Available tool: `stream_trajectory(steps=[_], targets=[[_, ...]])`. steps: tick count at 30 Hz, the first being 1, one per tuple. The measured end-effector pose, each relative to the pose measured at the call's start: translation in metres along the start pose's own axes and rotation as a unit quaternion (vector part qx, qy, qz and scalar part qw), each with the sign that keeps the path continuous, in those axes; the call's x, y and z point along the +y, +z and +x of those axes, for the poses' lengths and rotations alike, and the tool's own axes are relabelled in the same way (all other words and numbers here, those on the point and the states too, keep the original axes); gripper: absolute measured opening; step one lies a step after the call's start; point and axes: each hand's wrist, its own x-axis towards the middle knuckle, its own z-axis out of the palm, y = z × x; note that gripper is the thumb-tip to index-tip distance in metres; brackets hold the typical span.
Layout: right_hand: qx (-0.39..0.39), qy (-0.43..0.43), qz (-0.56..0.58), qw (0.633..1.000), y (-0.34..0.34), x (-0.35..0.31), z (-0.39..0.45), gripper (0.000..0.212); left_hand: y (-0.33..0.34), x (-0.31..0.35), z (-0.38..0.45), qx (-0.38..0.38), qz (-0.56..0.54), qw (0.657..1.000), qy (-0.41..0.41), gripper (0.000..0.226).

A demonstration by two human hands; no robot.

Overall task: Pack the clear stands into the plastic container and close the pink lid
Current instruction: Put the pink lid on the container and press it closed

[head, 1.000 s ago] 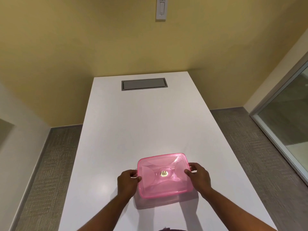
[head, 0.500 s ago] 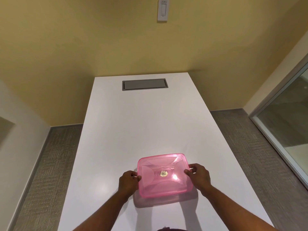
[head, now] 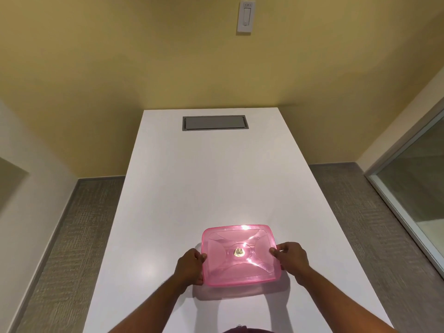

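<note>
A translucent pink lid with a small gold sticker at its centre covers the plastic container, which sits near the front of the white table. The container body and any clear stands are hidden beneath the lid. My left hand grips the lid's left edge, thumb on top. My right hand grips the right edge the same way.
A grey recessed panel is set into the table's far end. A light switch hangs on the yellow wall beyond. Carpeted floor lies on both sides of the table, and a glass partition stands at the right.
Both hands stay on the lid's sides. The container and hands have barely shifted; the camera view has tilted slightly.
</note>
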Motion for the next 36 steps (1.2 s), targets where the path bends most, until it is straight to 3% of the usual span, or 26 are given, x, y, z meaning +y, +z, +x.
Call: stream_trajectory(steps=[8,12,18,31,36], targets=[[-0.032,0.03,0.059,0.997,-0.004,0.0,-0.001,0.027,-0.007,0.013,0.011,-0.008,0.014,1.0,0.007,0.028],[0.011,0.029,0.081,0.996,-0.002,-0.006,0.001,0.035,0.001,0.022,0.022,0.01,-0.031,0.999,0.021,0.038],[0.032,0.029,0.028,0.999,0.011,-0.023,0.012,0.051,0.016,0.032,0.031,0.064,0.007,0.998,0.018,0.048],[0.086,0.046,0.104,0.99,0.048,-0.024,0.041,0.045,0.046,0.034,0.052,0.188,-0.022,0.979,0.07,0.037],[0.091,0.052,0.099,0.99,0.053,-0.023,0.047,0.042,0.051,0.027,0.059,0.218,0.061,0.971,0.079,0.033]])
